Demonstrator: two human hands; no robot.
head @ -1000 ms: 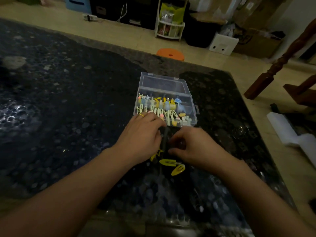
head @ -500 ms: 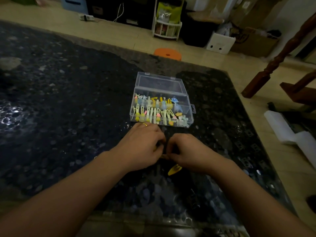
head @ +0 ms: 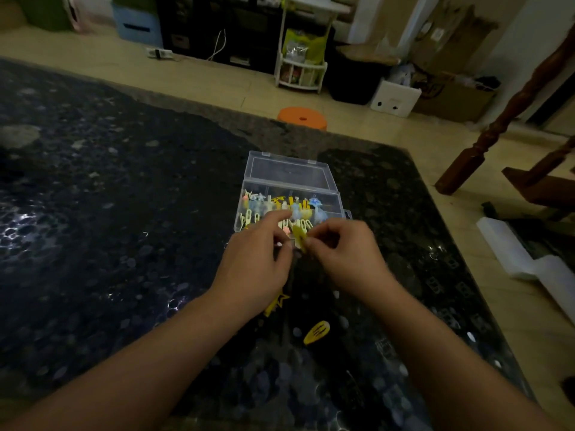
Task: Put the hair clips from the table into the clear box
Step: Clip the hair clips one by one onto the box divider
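Note:
The clear box stands open on the dark table, lid tilted back, with several small coloured hair clips inside. Both my hands hover at its near edge. My right hand pinches a yellow hair clip between thumb and fingers. My left hand has its forefinger stretched over the box and its thumb near the same clip; whether it grips the clip is unclear. On the table near my wrists lie a yellow star-shaped clip, partly hidden by my left wrist, and a yellow oval clip.
The table's right edge runs close to the box. Beyond it on the floor lie white foam pieces and a wooden post. Behind the table stand an orange stool, a white rack and cardboard boxes.
Both hands rose from the table surface toward the box, carrying one yellow clip. One oval clip and the star clip stay on the table.

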